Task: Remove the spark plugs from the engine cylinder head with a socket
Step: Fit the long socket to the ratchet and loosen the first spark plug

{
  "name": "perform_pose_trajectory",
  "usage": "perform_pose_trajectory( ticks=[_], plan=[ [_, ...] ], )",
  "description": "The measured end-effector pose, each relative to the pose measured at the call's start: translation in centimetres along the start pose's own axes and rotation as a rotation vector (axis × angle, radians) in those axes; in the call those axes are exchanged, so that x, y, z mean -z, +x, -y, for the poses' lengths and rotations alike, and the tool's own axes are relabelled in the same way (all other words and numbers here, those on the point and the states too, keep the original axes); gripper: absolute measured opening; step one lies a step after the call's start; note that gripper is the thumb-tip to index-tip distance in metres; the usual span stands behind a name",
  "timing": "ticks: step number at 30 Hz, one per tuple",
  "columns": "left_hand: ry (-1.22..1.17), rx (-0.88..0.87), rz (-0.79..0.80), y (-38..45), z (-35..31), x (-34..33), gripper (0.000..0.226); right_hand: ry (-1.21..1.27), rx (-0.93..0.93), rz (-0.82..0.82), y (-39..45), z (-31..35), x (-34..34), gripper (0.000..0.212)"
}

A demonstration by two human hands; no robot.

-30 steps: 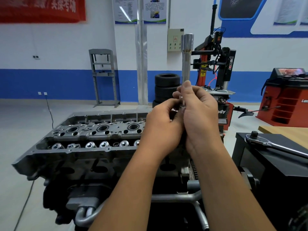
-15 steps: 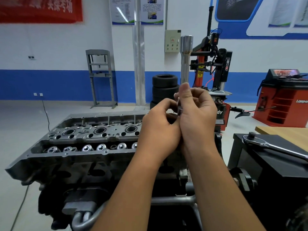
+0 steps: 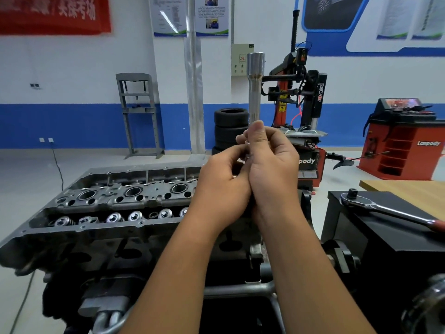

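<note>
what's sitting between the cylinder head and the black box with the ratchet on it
In the head view, both forearms and the hands, left hand and right hand, gripping the upright socket.

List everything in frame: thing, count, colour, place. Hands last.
socket: 1, silver, long, held upright above the hands, centre
cylinder head: 1, grey metal, left foreground on the engine
ratchet: 1, chrome with red grip, lying on the black cabinet, right
black cabinet: 1, right foreground
wooden table: 1, tan, behind the cabinet
tyres: a stack, black, behind the hands; count unclear
tyre changer: 1, red and black, centre back
red machine: 1, far right
press frame: 1, grey, by the back wall
red banner: 1, top left wall
left hand: 1, fingers curled at the socket's lower end
right hand: 1, grips the socket's lower end
</note>
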State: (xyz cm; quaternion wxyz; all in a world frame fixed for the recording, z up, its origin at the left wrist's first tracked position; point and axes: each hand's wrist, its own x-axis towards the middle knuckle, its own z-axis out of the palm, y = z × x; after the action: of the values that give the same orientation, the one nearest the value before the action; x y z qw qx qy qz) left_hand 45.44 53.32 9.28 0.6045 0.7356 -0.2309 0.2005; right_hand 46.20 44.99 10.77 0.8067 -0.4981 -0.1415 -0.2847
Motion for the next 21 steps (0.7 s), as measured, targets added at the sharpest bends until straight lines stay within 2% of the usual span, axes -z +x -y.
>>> perform_pose_trajectory(
  ticks=[4,7,10,13,16,21],
  plan=[
    [-0.044,0.023,0.012,-0.1,-0.3,0.2,0.019,0.001,-0.051,0.017,0.2,0.3,-0.1,0.031],
    [-0.028,0.057,-0.036,-0.3,-0.2,0.2,0.022,-0.025,-0.025,0.032,-0.2,0.7,0.1,0.019],
    [0.001,0.032,-0.025,-0.3,-0.2,0.3,0.026,-0.059,0.043,0.027,-0.4,0.6,0.1,0.017],
    [0.008,0.006,0.054,-0.3,-0.4,0.3,0.025,-0.095,0.051,0.015,-0.2,0.8,0.0,0.025],
    [0.007,0.013,0.031,-0.3,-0.4,0.4,0.021,-0.089,-0.016,0.062,-0.1,1.2,0.0,0.032],
    [0.029,0.029,-0.026,-0.6,-0.4,0.4,0.027,-0.136,0.041,0.097,-0.4,1.8,0.3,0.016]
  ],
)
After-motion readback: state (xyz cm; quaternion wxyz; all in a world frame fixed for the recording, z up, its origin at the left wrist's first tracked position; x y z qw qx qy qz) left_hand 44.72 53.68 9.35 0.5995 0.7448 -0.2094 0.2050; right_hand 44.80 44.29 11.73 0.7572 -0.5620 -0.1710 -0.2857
